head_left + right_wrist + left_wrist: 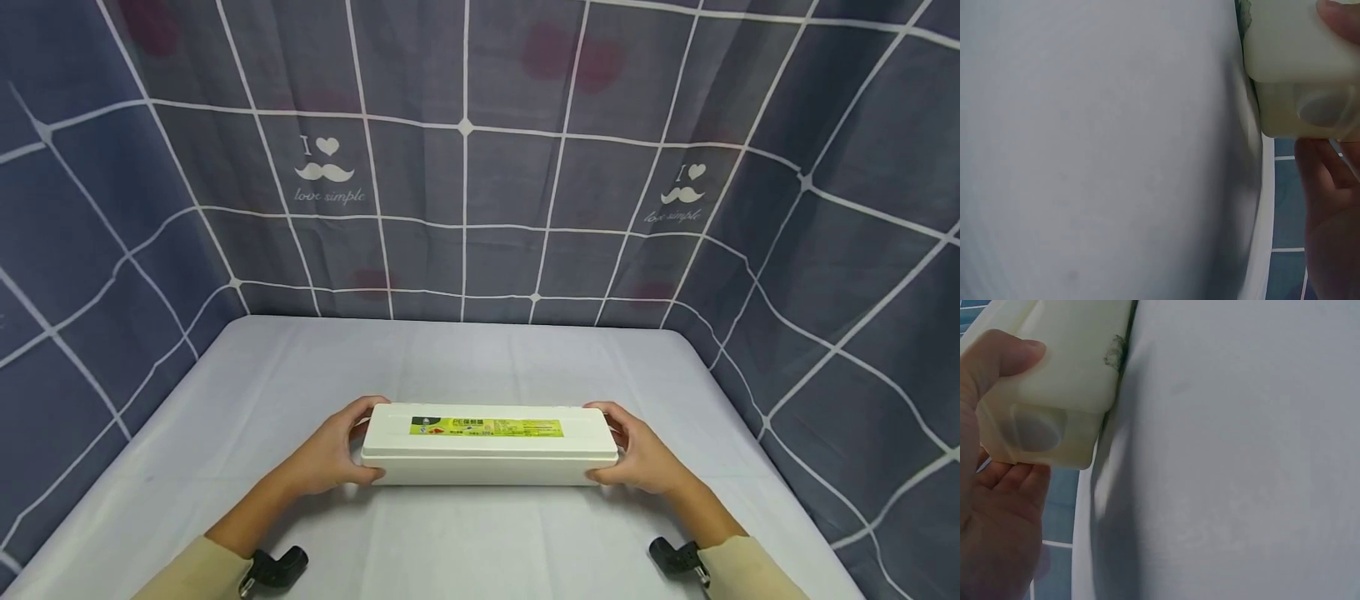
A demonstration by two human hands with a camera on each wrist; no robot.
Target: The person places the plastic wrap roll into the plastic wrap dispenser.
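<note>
A long cream-white cling film box (489, 469) lies crosswise in front of me, with a yellow-green label (486, 427) on its lid. My left hand (330, 454) grips its left end, thumb on the near side and fingers at the far side. At the right end my right hand (647, 452) holds it the same way. In the left wrist view the end of the cling film box (1079, 381) shows a rounded grey shape behind the end wall. A similar shape appears in the cling film box (1291, 56) in the right wrist view. What is inside stays hidden.
A white cloth covers the table (480, 542) under the box. Dark blue-grey curtains (420, 175) with white grid lines rise along the back and both sides. Black wrist mounts (279, 568) sit at both sleeve cuffs.
</note>
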